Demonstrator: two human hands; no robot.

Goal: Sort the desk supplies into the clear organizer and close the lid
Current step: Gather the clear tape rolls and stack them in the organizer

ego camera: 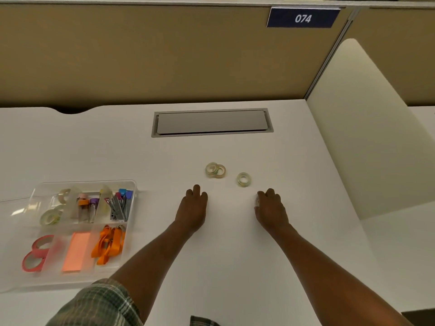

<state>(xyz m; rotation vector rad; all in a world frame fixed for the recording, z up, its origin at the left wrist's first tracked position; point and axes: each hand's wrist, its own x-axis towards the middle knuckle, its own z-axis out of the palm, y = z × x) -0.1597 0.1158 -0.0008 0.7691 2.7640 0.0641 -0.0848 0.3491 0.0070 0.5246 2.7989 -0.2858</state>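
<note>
Two bare forearms stretched out from the near edge of the white bench (235, 149), plaid sleeve (98, 302) bunched above the left one. Toward the near left corner, clear organizer (134, 194), uncovered, its clear lid (14, 209) seemingly spread flat off the left side. Nearest row of compartments: two red tape rolls (35, 254), a salmon pad of sticky notes (76, 251), a heap of orange straps (109, 243). Farther row: clear tape rolls (50, 216), small tubes (88, 209) with orange and purple caps, a bunch of metal clips (118, 207) with coloured ends. Around mid-bench, left hand (191, 205) palm down, fingers bent toward the surface, nothing visible in it; loose or tight, cannot tell. Right hand (270, 209) level with it and well apart, fingers curled over a small clear thing (257, 201), only a sliver showing at the thumb side, too hidden to name. Just past the hands, three loose rolls of clear tape: a touching pair (215, 170) beyond the left hand, overlapping, and a single roll (243, 179) lying flat, nearer the right hand. Farther on, near the far edge, grey hatch (211, 122) sunk flush into the bench, closed. Behind the far edge, tan partition (164, 55), blue plate (303, 18) marked 074 up at its right. Along the right edge, pale side panel (367, 137) standing upright
</note>
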